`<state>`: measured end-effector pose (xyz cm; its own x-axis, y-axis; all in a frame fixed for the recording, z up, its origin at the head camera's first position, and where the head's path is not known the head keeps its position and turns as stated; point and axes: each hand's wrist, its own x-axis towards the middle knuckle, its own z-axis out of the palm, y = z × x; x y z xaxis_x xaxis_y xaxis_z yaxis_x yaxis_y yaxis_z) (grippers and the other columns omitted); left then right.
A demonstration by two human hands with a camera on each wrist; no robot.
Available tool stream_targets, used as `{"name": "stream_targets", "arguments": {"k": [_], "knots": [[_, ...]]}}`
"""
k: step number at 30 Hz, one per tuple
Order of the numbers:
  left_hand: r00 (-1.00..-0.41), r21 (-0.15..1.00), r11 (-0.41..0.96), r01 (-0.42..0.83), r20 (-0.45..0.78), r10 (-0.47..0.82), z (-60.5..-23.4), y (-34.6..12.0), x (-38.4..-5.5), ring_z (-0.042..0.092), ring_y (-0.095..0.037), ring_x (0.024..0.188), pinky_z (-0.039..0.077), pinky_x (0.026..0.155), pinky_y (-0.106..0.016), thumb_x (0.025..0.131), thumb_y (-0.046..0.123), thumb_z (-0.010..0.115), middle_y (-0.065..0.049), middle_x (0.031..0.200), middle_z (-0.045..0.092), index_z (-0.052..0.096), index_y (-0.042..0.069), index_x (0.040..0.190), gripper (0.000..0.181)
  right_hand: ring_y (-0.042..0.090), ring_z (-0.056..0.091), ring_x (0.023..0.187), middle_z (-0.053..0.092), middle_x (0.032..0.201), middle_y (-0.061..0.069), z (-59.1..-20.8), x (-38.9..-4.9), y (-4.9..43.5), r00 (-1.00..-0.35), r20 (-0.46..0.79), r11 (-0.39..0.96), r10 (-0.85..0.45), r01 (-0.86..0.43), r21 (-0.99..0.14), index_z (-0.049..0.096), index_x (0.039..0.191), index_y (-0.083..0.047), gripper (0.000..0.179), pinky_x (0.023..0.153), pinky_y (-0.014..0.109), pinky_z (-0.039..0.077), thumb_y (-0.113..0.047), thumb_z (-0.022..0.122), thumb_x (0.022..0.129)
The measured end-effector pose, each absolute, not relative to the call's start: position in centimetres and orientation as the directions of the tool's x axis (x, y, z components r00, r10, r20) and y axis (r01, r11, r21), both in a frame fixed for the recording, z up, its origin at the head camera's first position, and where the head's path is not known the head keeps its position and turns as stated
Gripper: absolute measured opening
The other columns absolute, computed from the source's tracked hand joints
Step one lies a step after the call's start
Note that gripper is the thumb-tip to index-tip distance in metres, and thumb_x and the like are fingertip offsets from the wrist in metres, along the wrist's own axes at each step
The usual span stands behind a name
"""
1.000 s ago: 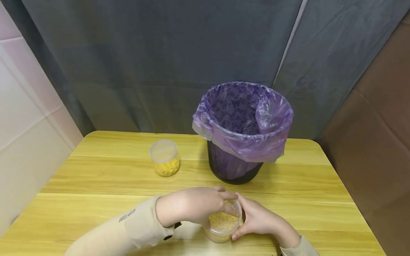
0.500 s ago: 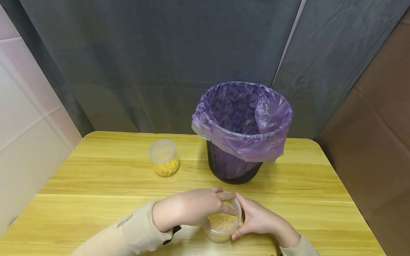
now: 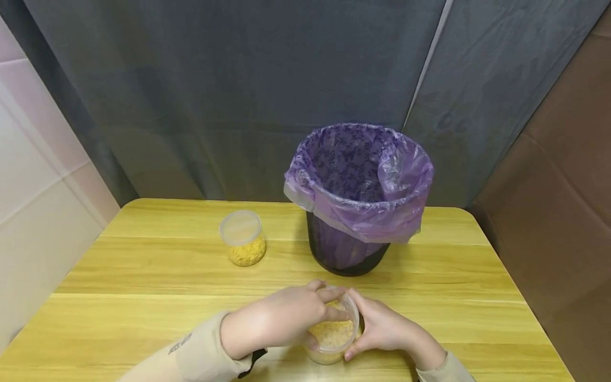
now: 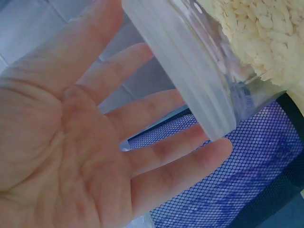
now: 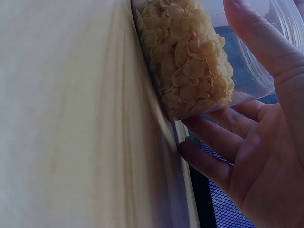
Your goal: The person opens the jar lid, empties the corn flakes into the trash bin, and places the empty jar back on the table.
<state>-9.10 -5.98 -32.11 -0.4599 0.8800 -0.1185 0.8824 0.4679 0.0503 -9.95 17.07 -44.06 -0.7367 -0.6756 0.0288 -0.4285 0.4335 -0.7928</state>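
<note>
A clear plastic jar (image 3: 326, 357) of pale yellow flakes (image 5: 185, 57) stands on the table near its front. A translucent lid (image 4: 183, 71) covers its top. From above, my left hand (image 3: 286, 317) grips the lid's rim, thumb on the near side and fingers spread over the far side. My right hand (image 3: 389, 328) holds the jar from the right, thumb in front and fingers round the back. Farther back on the left stands a second lidded jar (image 3: 246, 251) with brighter yellow contents, apart from both hands.
Behind the hands, a black mesh bin (image 3: 347, 260) lined with a purple bag (image 3: 372, 220) stands on the wooden table (image 3: 157, 270). A grey curtain (image 3: 238, 106) hangs behind the table's back edge, with a brown panel (image 3: 549, 212) on the right.
My left wrist and sleeve have shifted slightly left while the fingers stay at the lid's rim. The right hand and the jar are nearly still. The whole head view has drifted a little.
</note>
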Motion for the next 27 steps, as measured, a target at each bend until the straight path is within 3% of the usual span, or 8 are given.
{"name": "stream_targets", "arguments": {"k": [11,20,24,27], "knots": [[-0.505,0.006,0.506,0.862,-0.073,0.860,-32.58,-5.89,-8.61,0.051,-0.024,0.105,0.052,0.073,-0.028,0.069,0.046,0.079,-0.004,0.138,0.049,0.059,0.032,0.132,0.067,0.015,0.050,0.118,0.051,0.131,-0.005,-44.00,-9.94,17.02,-0.732,0.036,0.421,-0.680,-0.431,-0.798,0.034,0.136,-0.027,0.095,0.099,0.038,0.040,-0.043,0.088,0.060],[-0.511,-0.068,0.510,0.857,0.017,0.860,-32.85,-5.68,-8.61,0.048,-0.017,0.085,0.047,0.062,-0.025,0.068,0.060,0.075,0.001,0.108,0.054,0.061,0.029,0.124,0.065,0.015,0.052,0.115,0.053,0.128,-0.005,-44.02,-9.93,17.05,-0.736,0.033,0.429,-0.676,-0.430,-0.795,0.035,0.138,-0.022,0.097,0.097,0.038,0.042,-0.044,0.088,0.060],[-0.524,0.007,0.525,0.851,-0.049,0.850,-32.49,-5.76,-8.97,0.048,-0.017,0.094,0.048,0.070,-0.029,0.064,0.062,0.077,0.000,0.113,0.051,0.056,0.028,0.131,0.078,0.016,0.051,0.117,0.052,0.131,-0.005,-44.11,-9.96,17.08,-0.739,0.031,0.440,-0.673,-0.434,-0.786,0.034,0.137,-0.026,0.097,0.098,0.039,0.042,-0.046,0.088,0.059],[-0.511,0.057,0.518,0.853,-0.101,0.853,-32.03,-5.86,-9.31,0.046,-0.021,0.113,0.047,0.084,-0.038,0.062,0.062,0.079,-0.005,0.131,0.046,0.048,0.029,0.139,0.089,0.018,0.047,0.122,0.048,0.137,-0.004,-44.10,-9.98,17.11,-0.740,0.020,0.447,-0.672,-0.426,-0.787,0.033,0.137,-0.028,0.097,0.100,0.042,0.039,-0.047,0.087,0.060]]}}
